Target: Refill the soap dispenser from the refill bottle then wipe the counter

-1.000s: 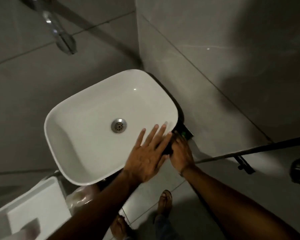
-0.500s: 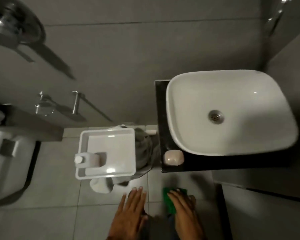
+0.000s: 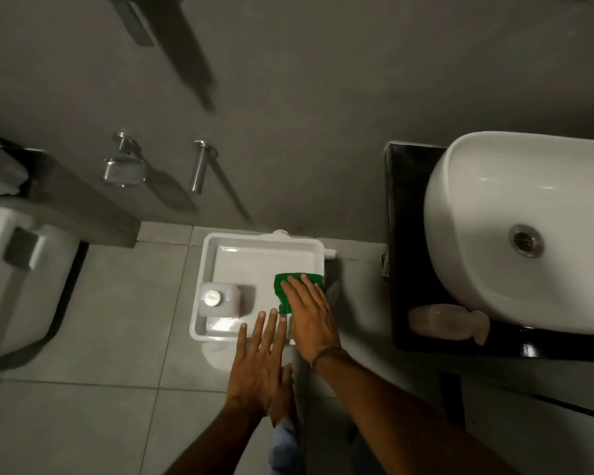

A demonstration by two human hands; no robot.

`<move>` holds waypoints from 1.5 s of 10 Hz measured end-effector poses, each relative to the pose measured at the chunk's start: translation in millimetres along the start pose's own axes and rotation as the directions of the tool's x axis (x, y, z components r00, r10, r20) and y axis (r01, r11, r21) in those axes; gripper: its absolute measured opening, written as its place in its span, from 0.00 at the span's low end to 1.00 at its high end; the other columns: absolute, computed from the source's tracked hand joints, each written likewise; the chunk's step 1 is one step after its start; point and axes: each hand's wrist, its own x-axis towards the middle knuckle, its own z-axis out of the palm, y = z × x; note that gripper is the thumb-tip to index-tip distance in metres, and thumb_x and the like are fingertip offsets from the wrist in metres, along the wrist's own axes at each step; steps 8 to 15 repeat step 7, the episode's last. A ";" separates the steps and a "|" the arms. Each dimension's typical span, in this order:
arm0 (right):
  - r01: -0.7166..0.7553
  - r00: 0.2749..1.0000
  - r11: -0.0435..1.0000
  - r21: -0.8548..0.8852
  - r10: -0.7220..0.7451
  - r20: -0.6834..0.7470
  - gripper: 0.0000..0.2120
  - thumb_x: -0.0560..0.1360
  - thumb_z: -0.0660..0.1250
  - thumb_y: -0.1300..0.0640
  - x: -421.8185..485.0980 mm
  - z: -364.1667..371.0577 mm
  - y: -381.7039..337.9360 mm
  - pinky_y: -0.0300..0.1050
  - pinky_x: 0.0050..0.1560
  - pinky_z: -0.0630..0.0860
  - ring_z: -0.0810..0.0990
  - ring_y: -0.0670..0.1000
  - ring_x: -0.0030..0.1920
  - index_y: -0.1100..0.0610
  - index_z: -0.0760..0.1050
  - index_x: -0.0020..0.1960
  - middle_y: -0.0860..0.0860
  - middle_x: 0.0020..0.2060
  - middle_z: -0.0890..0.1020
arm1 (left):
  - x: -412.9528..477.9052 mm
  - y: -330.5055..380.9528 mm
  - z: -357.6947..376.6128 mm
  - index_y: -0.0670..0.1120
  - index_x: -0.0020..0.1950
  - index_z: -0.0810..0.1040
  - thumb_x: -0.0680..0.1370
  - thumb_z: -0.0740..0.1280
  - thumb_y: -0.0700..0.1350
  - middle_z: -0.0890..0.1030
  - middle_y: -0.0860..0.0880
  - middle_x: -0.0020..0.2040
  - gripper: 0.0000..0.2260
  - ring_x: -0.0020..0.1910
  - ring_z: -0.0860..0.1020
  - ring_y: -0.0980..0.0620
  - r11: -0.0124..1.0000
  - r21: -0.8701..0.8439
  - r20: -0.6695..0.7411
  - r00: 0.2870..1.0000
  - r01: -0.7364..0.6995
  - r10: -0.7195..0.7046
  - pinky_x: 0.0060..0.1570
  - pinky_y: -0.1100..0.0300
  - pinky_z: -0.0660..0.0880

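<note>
A green cloth lies at the right side of a white tray, under my right hand, which rests flat on it with fingers spread. My left hand hovers open and empty over the tray's near edge. A white refill bottle with a round cap stands at the tray's left side. The pink soap dispenser lies on its side on the black counter, just in front of the white basin.
A toilet stands at the left. A chrome paper holder and a chrome rod stick out from the grey wall. The tray sits on a white stool over the tiled floor. My feet are below the hands.
The view swung left from the basin to the tray. My right hand carried the green cloth from the counter's right edge across to the tray and now rests on it there.
</note>
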 end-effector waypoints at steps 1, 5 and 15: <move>0.018 0.998 0.996 -0.082 -0.012 0.062 0.36 0.70 0.80 0.61 21.6 20.8 5.5 0.58 0.75 0.56 0.71 0.62 0.76 0.58 0.72 0.75 0.56 0.73 0.76 | 10.9 -5.6 20.0 0.41 0.76 0.75 0.79 0.54 0.64 0.73 0.37 0.77 0.36 0.76 0.73 0.35 1.000 -0.002 0.006 1.000 -0.013 0.013 0.70 0.37 0.60; 0.133 0.963 0.964 -0.230 -0.070 0.261 0.43 0.81 0.67 0.54 57.7 73.9 13.2 0.59 0.79 0.35 0.39 0.62 0.83 0.54 0.41 0.84 0.54 0.84 0.43 | 23.1 -13.7 63.7 0.44 0.82 0.67 0.81 0.49 0.68 0.64 0.39 0.83 0.38 0.82 0.62 0.35 0.998 -0.062 -0.030 0.999 0.026 -0.028 0.75 0.36 0.54; -0.027 0.971 0.992 0.122 -0.003 0.238 0.40 0.81 0.67 0.50 39.3 11.9 -3.0 0.57 0.84 0.48 0.46 0.57 0.84 0.51 0.47 0.84 0.51 0.84 0.49 | -2.8 0.6 27.5 0.41 0.78 0.73 0.81 0.50 0.65 0.70 0.37 0.79 0.37 0.78 0.69 0.35 0.996 -0.078 -0.148 0.988 0.042 -0.053 0.73 0.38 0.56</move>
